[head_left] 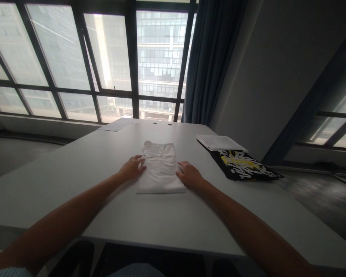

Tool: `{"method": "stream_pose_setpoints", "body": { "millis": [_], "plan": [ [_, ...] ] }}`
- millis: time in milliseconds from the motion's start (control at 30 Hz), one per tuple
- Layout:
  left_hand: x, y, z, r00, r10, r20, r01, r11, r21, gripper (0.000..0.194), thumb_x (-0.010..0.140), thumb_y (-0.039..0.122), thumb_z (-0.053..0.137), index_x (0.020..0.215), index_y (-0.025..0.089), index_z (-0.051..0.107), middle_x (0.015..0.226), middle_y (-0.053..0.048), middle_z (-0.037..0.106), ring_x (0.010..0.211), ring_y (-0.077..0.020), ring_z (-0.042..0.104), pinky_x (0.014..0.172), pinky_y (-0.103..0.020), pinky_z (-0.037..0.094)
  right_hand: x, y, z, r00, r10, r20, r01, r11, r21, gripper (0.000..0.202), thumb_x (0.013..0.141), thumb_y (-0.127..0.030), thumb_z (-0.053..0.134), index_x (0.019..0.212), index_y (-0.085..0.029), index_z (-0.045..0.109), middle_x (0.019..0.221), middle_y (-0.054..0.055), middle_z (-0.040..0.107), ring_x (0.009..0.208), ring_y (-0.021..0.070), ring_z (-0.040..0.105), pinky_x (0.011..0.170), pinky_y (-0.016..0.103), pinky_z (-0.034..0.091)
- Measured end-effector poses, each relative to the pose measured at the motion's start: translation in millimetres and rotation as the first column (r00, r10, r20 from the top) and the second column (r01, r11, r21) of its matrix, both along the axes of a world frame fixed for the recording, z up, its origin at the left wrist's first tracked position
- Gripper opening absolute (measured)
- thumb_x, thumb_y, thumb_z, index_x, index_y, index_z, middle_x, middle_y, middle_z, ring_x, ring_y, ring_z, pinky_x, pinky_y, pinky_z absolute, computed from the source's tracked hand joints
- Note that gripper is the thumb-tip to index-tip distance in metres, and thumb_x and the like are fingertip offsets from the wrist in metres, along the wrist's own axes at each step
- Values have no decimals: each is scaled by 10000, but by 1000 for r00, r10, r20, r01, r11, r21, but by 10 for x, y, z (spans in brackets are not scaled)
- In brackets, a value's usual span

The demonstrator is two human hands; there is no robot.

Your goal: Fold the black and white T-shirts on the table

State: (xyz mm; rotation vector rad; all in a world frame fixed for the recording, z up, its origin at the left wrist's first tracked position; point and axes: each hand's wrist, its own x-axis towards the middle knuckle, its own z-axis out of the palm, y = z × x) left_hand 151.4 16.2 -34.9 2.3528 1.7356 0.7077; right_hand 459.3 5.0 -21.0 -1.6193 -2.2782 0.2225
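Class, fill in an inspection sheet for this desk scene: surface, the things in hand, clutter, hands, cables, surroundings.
Surface: grey table, matte, two grommet holes at the far edge.
Things in hand: folded white garment, flat at the middle.
Clutter: folded black printed shirt at right, folded white cloth overlapping its far end; paper sheet at far left.
Hands: left hand and right hand rest open on the garment's side edges.
Cables: nothing seen.
Surroundings: large window, dark curtain, grey wall.

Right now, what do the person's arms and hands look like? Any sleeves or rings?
Both arms are bare from the bottom of the picture to the wrist. The left hand and right hand wear no gloves, and no rings or watch show. No sleeves cover the forearms.
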Motion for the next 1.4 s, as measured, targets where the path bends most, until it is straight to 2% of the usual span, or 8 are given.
{"method": "stream_pose_setpoints", "body": {
  "millis": [167, 300, 433, 767, 967, 1100, 1200, 1400],
  "plan": [
    [347, -259, 6, 971, -217, -102, 222, 974, 43, 620, 1017, 536, 365, 1460, 140, 540, 1618, -169, 377, 1500, -336, 334, 1226, -510, 273, -155, -122, -20, 984, 171, 49, -178, 961, 211, 518, 962, -279, 512, 1456, -126, 544, 1565, 150, 467, 1417, 276, 454, 1182, 407, 345],
    [555, -393, -78, 917, -364, -163, 347, 930, -122, 749, 1026, 599, 282, 1586, 107, 349, 1664, -172, 246, 1554, -313, 192, 1258, -489, 166, -233, -163, -94, 924, 372, 91, -376, 926, 23, 630, 1009, -441, 449, 1547, -116, 432, 1632, 145, 355, 1523, 276, 295, 1251, 445, 209],
    [523, -354, -95, 917, -338, -214, 293, 931, -217, 837, 998, 669, 279, 1620, 108, 264, 1681, -160, 157, 1566, -306, 122, 1260, -461, 119, -218, -168, -127, 928, 347, 137, -325, 932, -159, 734, 1026, -563, 349, 1608, -119, 308, 1682, 128, 211, 1563, 291, 165, 1257, 488, 150],
    [380, -116, 14, 948, -121, -294, 54, 973, -225, 746, 1008, 591, 311, 1606, 147, 310, 1680, -142, 196, 1565, -318, 145, 1239, -551, 91, -262, -298, -94, 920, 325, 221, -307, 945, -112, 832, 988, -684, 337, 1605, -126, 323, 1667, 159, 249, 1552, 321, 202, 1251, 507, 115],
    [627, -431, -7, 923, -316, -220, 281, 944, -175, 677, 1041, 523, 268, 1602, 148, 314, 1670, -140, 254, 1558, -299, 185, 1244, -514, 120, -339, -312, -94, 932, 314, 181, -334, 938, 91, 620, 1054, -425, 284, 1559, -86, 408, 1638, 162, 335, 1548, 264, 228, 1260, 457, 101],
    [722, -498, -47, 894, -405, -192, 369, 908, -197, 737, 1028, 570, 290, 1632, 152, 225, 1686, -133, 194, 1567, -304, 136, 1248, -485, 106, -323, -203, -139, 937, 318, 147, -312, 948, -64, 638, 1053, -427, 300, 1596, -92, 328, 1657, 152, 293, 1553, 254, 213, 1253, 446, 144],
    [670, -396, -51, 888, -414, -202, 367, 901, -231, 785, 1011, 614, 305, 1633, 140, 227, 1690, -122, 173, 1573, -292, 108, 1254, -461, 79, -260, -118, -150, 943, 291, 160, -265, 950, -165, 672, 1047, -488, 334, 1615, -132, 289, 1680, 131, 232, 1562, 259, 179, 1250, 470, 146],
    [406, -26, -25, 936, -265, -232, 193, 937, -290, 833, 990, 662, 285, 1631, 133, 237, 1696, -115, 150, 1575, -287, 94, 1255, -474, 79, -121, 35, -162, 962, 207, 180, -182, 972, -148, 617, 1057, -457, 322, 1602, -169, 325, 1683, 104, 231, 1560, 252, 189, 1247, 516, 151]
  ]
}}
